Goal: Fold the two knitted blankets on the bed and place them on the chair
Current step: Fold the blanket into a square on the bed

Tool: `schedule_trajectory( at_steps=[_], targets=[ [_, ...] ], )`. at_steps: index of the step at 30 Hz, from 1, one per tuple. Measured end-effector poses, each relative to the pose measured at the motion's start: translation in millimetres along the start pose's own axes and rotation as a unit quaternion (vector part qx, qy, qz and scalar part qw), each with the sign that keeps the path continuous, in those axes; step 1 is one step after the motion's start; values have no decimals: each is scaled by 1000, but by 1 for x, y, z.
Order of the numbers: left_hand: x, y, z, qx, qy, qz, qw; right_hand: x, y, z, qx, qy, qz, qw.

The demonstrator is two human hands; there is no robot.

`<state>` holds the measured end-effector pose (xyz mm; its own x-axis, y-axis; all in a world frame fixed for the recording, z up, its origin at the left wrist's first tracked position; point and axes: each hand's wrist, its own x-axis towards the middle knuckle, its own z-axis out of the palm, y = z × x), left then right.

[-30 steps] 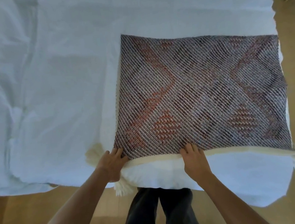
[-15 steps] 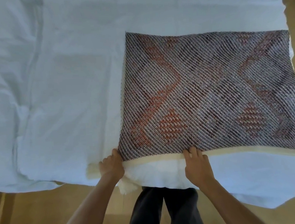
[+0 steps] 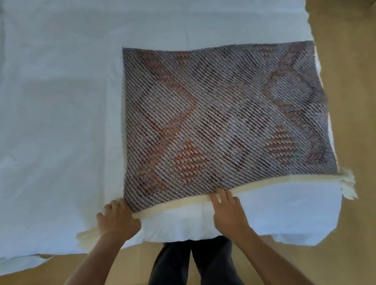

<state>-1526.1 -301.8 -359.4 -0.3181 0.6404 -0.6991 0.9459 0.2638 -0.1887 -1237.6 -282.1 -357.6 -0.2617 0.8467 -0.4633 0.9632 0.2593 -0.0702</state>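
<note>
The blanket (image 3: pixel 223 116) lay flat on the right half of the bed (image 3: pixel 51 122), its cream edge along the near side and fringe hanging off the right corner. The left hand (image 3: pixel 116 221) was curled over the near-left corner, apparently holding the cream edge. The right hand (image 3: pixel 228 211) was laid on the near edge further right, fingers nearly straight, so its grip was judged loose or absent. A fold lifted from here could be spoiled by that uneven hold: the unheld right stretch might sag and skew the layers. The loose knit could also be stretched out of square. Only one blanket was seen, and no chair was in view.
</note>
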Motion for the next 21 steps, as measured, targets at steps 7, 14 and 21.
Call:
schedule_trajectory(
  at_steps=[7,14,21],
  targets=[
    [22,56,-49,21,161,118,980,-1,72,-21,30,30,89,995],
    [12,182,-69,98,176,227,953,-7,203,-22,41,53,199,978],
    [-5,320,-77,112,166,297,934,-11,333,-10,71,51,267,960]
  ],
)
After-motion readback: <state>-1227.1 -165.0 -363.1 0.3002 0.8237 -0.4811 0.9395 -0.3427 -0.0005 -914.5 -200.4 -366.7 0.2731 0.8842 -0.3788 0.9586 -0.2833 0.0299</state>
